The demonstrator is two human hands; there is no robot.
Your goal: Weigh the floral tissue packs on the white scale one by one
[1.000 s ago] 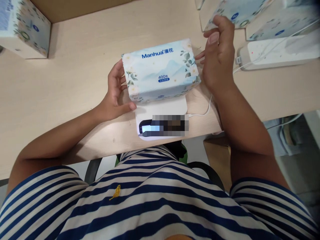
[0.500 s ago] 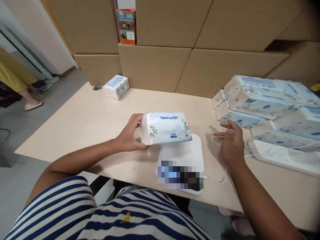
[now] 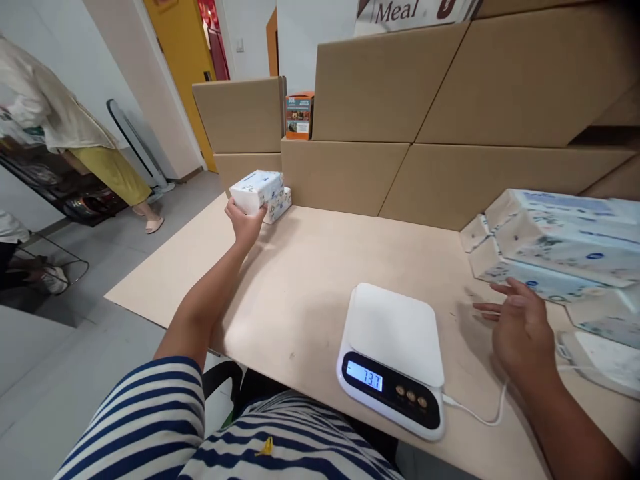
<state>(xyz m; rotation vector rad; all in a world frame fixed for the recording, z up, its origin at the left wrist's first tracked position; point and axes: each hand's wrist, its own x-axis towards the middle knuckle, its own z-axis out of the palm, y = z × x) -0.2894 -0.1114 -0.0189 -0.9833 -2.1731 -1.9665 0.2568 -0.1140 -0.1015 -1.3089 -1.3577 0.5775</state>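
Observation:
Far out on the left of the table, my left hand [image 3: 245, 221] grips a white tissue pack [image 3: 257, 187] printed with blue and flowers. Part of a second tissue pack [image 3: 281, 205] shows behind and below it, against the cardboard; whether the two touch I cannot tell. On the right, my right hand [image 3: 523, 327] hovers with fingers apart and nothing in it, close to a stack of several tissue packs [image 3: 550, 247]. A white digital scale [image 3: 395, 340] lies between my hands, its plate bare and its lit display reading about 73.7.
Cardboard boxes [image 3: 345, 177] wall off the table's back edge, with a small orange box [image 3: 299, 117] among them. A white cable runs from the scale toward a white power strip [image 3: 605, 360]. At far left, a person in a yellow skirt [image 3: 113, 170] stands on the floor.
My left hand has carried the tissue pack from above the scale to the far left, beside the other pack. My right hand stays open near the stack. The view has tilted up and left.

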